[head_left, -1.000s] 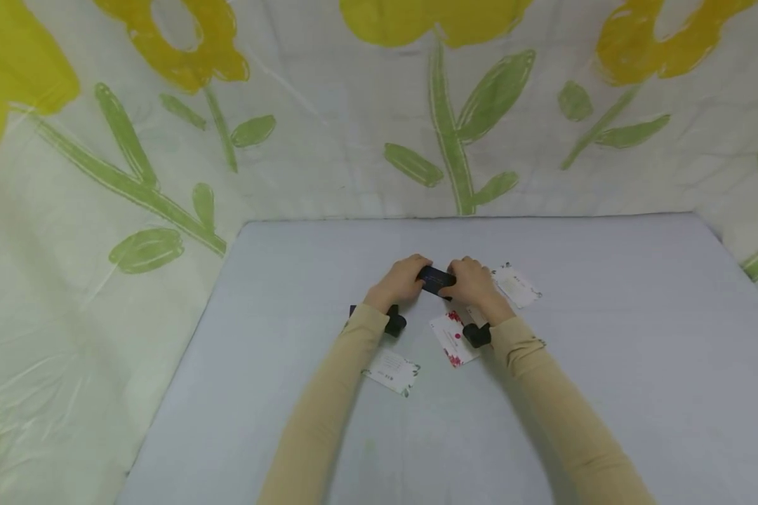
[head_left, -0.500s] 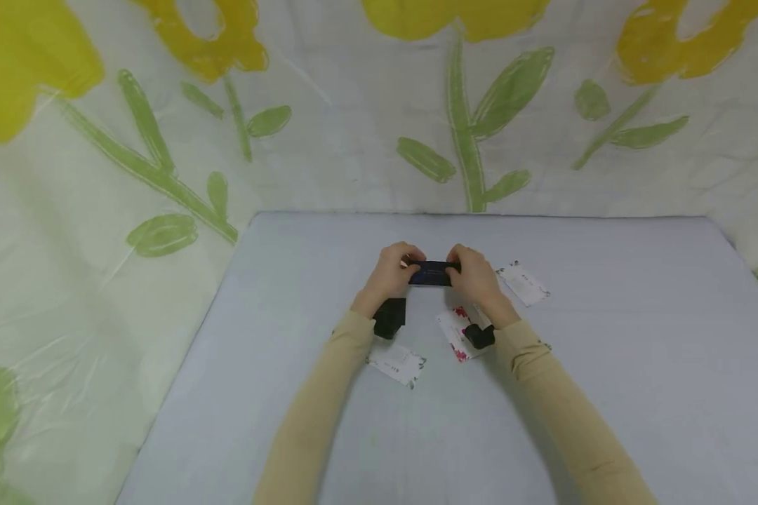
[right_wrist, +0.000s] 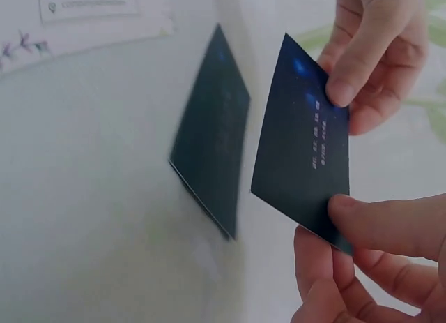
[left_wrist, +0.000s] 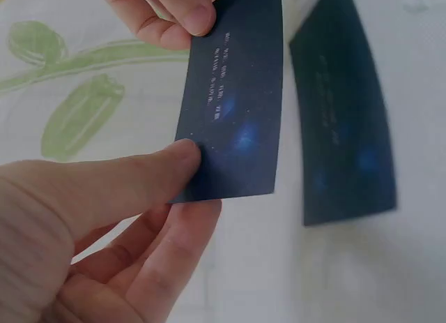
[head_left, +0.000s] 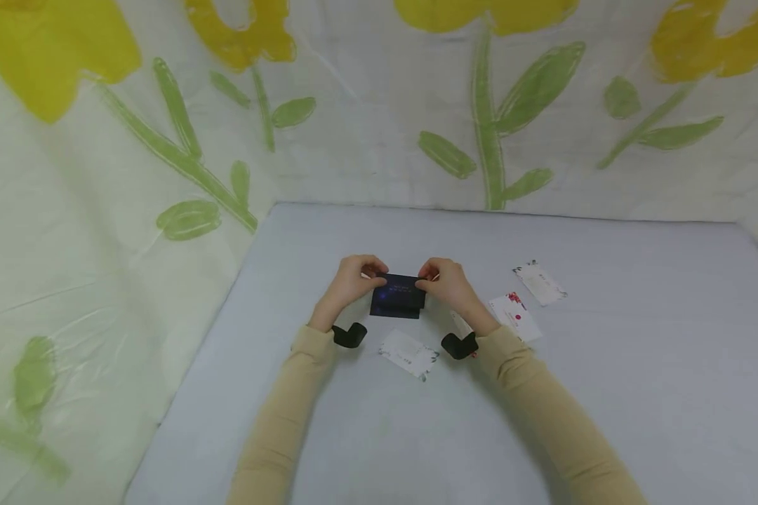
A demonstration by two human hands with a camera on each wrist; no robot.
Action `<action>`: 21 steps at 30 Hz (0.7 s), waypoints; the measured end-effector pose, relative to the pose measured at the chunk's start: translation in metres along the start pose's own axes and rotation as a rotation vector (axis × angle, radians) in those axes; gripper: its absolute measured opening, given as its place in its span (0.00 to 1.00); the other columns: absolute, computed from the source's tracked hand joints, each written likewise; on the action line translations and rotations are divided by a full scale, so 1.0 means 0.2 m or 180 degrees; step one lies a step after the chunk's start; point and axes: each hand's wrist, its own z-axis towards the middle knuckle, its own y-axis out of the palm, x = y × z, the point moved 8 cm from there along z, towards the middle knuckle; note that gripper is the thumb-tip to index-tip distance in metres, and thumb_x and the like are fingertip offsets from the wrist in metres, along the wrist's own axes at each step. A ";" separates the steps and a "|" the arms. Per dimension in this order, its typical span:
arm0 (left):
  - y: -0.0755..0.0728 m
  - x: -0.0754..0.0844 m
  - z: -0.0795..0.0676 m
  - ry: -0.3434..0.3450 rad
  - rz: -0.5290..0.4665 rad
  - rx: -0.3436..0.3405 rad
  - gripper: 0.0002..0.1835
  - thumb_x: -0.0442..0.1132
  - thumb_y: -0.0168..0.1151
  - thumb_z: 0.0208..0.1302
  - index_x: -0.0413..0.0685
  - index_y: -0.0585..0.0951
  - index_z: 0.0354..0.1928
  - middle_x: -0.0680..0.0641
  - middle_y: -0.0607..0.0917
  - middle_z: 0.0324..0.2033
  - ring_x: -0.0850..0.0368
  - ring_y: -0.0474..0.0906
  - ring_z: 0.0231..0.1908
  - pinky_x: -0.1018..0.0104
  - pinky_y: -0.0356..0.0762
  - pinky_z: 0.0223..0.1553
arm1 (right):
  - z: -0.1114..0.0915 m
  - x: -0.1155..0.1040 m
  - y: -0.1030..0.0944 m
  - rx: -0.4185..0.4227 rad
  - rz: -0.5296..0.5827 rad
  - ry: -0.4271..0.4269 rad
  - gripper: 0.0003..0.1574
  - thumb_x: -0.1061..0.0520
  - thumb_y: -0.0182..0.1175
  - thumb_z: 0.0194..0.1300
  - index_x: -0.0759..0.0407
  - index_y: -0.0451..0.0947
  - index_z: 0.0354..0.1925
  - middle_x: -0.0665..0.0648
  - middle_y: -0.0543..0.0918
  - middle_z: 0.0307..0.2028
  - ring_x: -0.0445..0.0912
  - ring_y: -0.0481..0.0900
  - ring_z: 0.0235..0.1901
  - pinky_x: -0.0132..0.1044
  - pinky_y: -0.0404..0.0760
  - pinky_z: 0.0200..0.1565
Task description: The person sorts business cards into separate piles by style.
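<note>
Thumb and fingers of my left hand [head_left: 351,280] pinch the left end of a dark blue card [head_left: 403,289] with small white print and a starry pattern. My right hand [head_left: 447,282] pinches its other end, so the card is stretched between both hands, tilted above the table. A second dark card [head_left: 391,314] shows partly below it in the head view. In the left wrist view this second card [left_wrist: 348,128] is blurred and apart from the held card [left_wrist: 240,93]; whether it touches the table I cannot tell. The right wrist view shows both thumbs on the held card's printed face.
White cards lie around the hands: one with green leaves [head_left: 409,353] in front, a red-flowered one [head_left: 516,317] to the right, and another leafy one [head_left: 540,282] farther right. Part of another card shows by the right wrist. Behind the table [head_left: 638,351] hangs a flower-patterned cloth [head_left: 366,161].
Both hands have carried the dark card left and nearer to me. It has turned from slanted to nearly level in the head view, which has itself shifted. The second dark card now shows beneath it.
</note>
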 end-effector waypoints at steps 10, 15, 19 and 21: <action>0.05 -0.11 -0.05 -0.0226 0.0246 -0.0027 0.09 0.28 0.65 0.48 0.35 0.80 0.34 0.43 0.80 0.29 0.55 0.74 0.28 0.68 0.72 0.31 | 0.02 0.02 0.12 -0.0191 -0.0312 0.0068 0.05 0.63 0.62 0.51 0.64 0.76 0.28 0.55 0.76 0.23 0.46 0.70 0.26 0.34 0.69 0.28; 0.08 -0.13 -0.06 -0.0200 0.0421 0.0023 0.07 0.28 0.64 0.48 0.36 0.80 0.33 0.44 0.80 0.27 0.56 0.72 0.27 0.68 0.70 0.30 | 0.02 0.02 0.14 -0.0177 -0.0699 0.0000 0.05 0.62 0.62 0.52 0.62 0.74 0.26 0.54 0.75 0.23 0.46 0.70 0.25 0.36 0.68 0.28; 0.10 -0.14 -0.06 -0.0166 0.0612 0.0036 0.06 0.29 0.64 0.49 0.37 0.80 0.32 0.46 0.78 0.25 0.56 0.70 0.26 0.68 0.69 0.30 | 0.02 0.01 0.16 -0.0171 -0.0967 0.0018 0.06 0.61 0.61 0.52 0.60 0.73 0.24 0.54 0.73 0.23 0.47 0.70 0.25 0.36 0.67 0.26; 0.10 -0.14 -0.06 -0.0164 0.0684 0.0036 0.06 0.29 0.64 0.49 0.38 0.80 0.31 0.46 0.77 0.25 0.56 0.70 0.26 0.67 0.68 0.30 | 0.02 0.01 0.17 -0.0193 -0.1060 0.0055 0.06 0.61 0.61 0.53 0.60 0.73 0.24 0.54 0.73 0.23 0.47 0.70 0.25 0.36 0.68 0.26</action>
